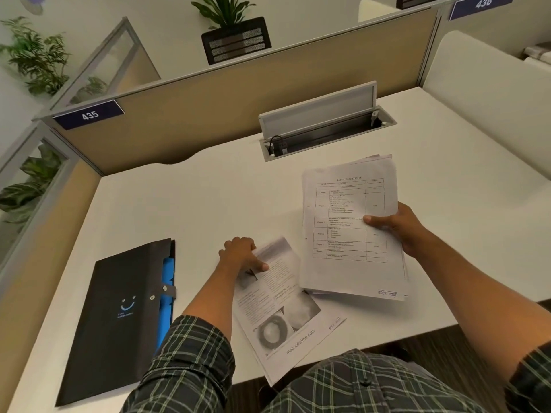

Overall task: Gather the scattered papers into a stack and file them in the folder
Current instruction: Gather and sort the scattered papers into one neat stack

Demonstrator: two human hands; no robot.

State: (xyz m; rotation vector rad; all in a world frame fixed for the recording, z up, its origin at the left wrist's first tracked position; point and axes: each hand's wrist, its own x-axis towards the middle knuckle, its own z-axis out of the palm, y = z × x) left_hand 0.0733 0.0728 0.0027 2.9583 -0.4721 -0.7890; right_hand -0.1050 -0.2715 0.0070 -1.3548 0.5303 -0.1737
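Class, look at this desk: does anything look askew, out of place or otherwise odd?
Yes. The loose sheet under the left hand lies slanted, its near corner hanging over the desk edge. The stack in the right hand has uneven edges. The folder lies closed.

a stack of printed papers is held tilted above the desk. one printed sheet lies flat beside it, overhanging the near edge. a black folder lies closed at left.

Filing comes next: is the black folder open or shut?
Shut: the black folder lies flat, its strap snapped across the edge.
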